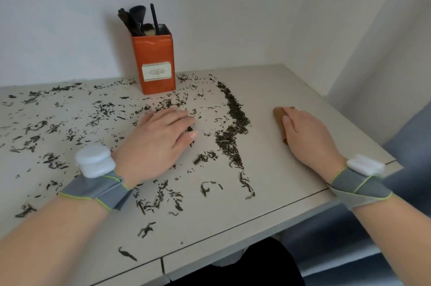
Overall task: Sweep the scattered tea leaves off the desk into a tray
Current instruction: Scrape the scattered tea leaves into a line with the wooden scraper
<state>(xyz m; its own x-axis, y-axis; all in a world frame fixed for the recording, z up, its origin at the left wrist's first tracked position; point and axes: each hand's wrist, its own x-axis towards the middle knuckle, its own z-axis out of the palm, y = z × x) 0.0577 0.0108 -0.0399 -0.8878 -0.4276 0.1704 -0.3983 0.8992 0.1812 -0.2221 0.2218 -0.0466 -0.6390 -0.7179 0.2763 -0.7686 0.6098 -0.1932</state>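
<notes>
Wide desk [291, 194], strewn almost end to end with tea leaves [102, 108], thickest in a ridge [233, 120] between the hands. Easily spilled over the near edge by a careless stroke. Orange tin [154, 64] at the back, ringed by leaves; liable to be knocked by a broad sweep. Left hand [161, 139] flat on the desk, fingers straight and together; apt to crush leaves or leave a trail behind. Right hand [307, 136] curled over the brown tray [278, 113], lying on the desk apart from the ridge; no catching anything unless brought up against it.
</notes>
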